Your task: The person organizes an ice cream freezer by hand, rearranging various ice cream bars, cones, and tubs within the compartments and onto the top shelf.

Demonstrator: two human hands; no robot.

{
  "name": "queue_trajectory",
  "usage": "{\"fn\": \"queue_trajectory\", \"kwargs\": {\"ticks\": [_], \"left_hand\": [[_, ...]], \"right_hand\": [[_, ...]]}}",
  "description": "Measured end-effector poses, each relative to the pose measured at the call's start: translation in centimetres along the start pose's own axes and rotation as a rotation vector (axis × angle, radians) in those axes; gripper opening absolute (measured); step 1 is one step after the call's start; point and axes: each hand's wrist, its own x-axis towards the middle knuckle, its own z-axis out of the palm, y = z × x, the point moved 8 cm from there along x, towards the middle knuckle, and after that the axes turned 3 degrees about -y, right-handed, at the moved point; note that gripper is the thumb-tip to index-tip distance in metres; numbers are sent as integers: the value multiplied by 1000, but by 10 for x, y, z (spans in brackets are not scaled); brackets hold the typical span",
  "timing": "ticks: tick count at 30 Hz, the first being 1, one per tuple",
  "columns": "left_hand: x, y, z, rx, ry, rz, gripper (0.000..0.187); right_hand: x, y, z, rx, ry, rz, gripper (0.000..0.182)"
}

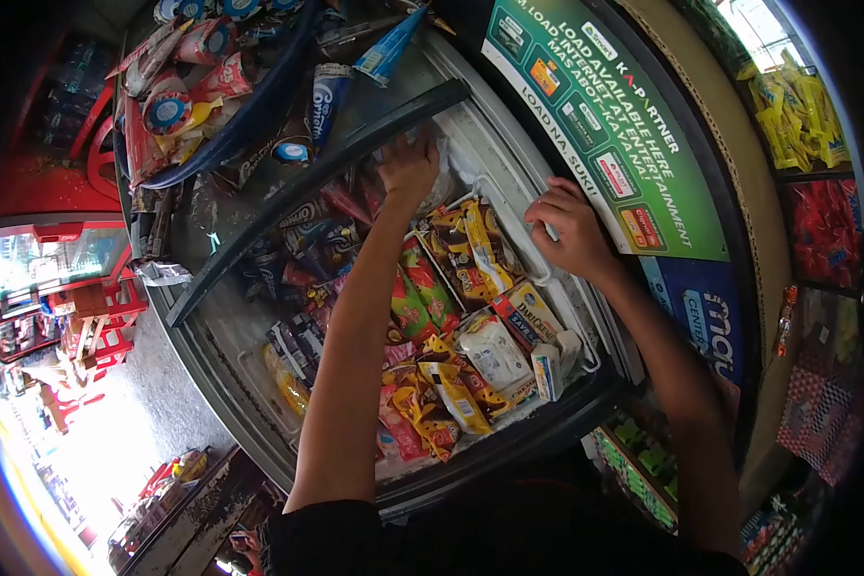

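Observation:
Reaching into the far end of the open freezer, my left hand (411, 168) lies on frosty packs, fingers spread, beside red wrapped items. No held item shows in it. My right hand (568, 227) rests near the freezer's right rim (600, 322), fingers curled; whether they hold anything is hidden. Inside the freezer are yellow-brown ice cream packs (490, 252), green and red packs (420, 293), a Dari Creme box (528, 312) and a white wrapped pack (494, 353). The sliding lid's dark edge (317, 192) crosses the freezer just beyond my left hand.
Cone ice creams (331, 101) and a blue-rimmed container (293, 91) with wrapped cones sit at the upper left. A green load-service sign (614, 125) stands along the right. Yellow packets (799, 115) hang at the far right. Red chairs (115, 336) are at the left.

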Motion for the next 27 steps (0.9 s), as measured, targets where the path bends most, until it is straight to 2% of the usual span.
{"fn": "queue_trajectory", "kwargs": {"ticks": [3, 6, 8, 9, 11, 12, 14, 21, 24, 26, 27], "left_hand": [[6, -2, -4, 66, -36, -14, 41], [10, -17, 6, -41, -129, -11, 41], [15, -15, 11, -81, -70, 239, 49], [17, -12, 13, -81, -71, 245, 49], [13, -3, 7, 90, -235, 208, 59], [12, 1, -4, 90, -235, 211, 59], [17, -1, -12, -226, -290, 181, 68], [56, -37, 15, -448, -224, 3, 81], [55, -45, 17, -427, -128, 27, 83], [26, -29, -12, -195, -78, 49, 79], [10, -20, -16, -191, -74, 46, 79]], "right_hand": [[-1, 2, 1, 18, 7, 0, 7], [0, 0, -2, 44, 25, -7, 4], [0, 1, -4, 68, 33, -5, 1], [0, 2, -5, 66, 38, -2, 1], [-1, 2, -5, 77, 48, -6, 1], [-2, 1, -4, 76, 50, -5, 1], [-2, 3, -5, 90, 47, -7, 1], [-1, 3, -5, 104, 29, 13, 2], [-1, 2, -4, 88, 42, -1, 4], [-1, 3, -6, 88, 46, -5, 4], [-1, 3, -6, 89, 54, -7, 4]]}}
